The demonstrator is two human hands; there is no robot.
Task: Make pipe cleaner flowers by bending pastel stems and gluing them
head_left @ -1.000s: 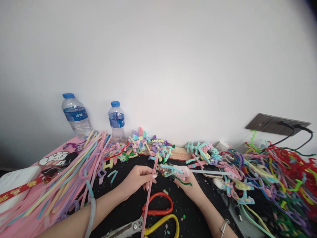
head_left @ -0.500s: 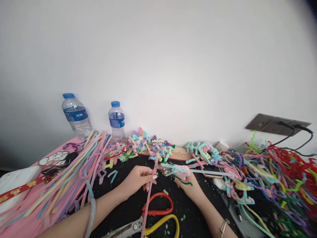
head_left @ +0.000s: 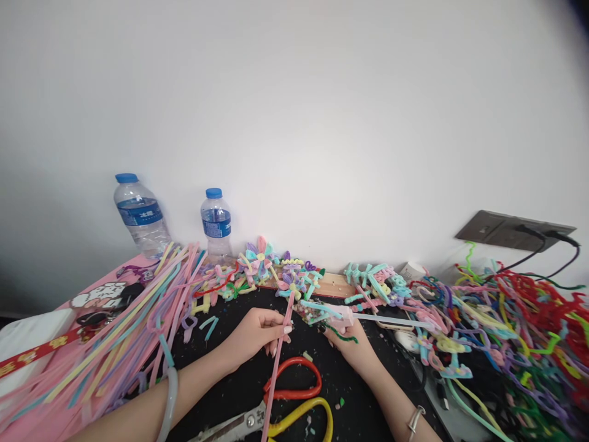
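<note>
My left hand (head_left: 257, 336) pinches a long pink pipe cleaner (head_left: 275, 380) between thumb and fingers. The strip runs from near a small yellow-and-purple flower (head_left: 292, 287) down across the scissors. My right hand (head_left: 350, 345) is wrapped round a pale pink glue gun (head_left: 343, 316); a long whitish glue stick (head_left: 391, 320) sticks out of its back end. Coloured scraps crowd the gun's front, where its nozzle is hard to make out. By the right fingers lies a dark green pipe cleaner piece (head_left: 346, 337). Open scissors (head_left: 294, 393) with red and yellow handles lie between my forearms.
Long pastel pipe cleaners (head_left: 119, 337) spread on the left. Two water bottles (head_left: 216, 222) stand by the wall. Finished shapes (head_left: 260, 258) line the back edge; a tangled multicoloured heap (head_left: 529, 331) covers the right. Cables (head_left: 564, 258) hang from a wall socket (head_left: 501, 230).
</note>
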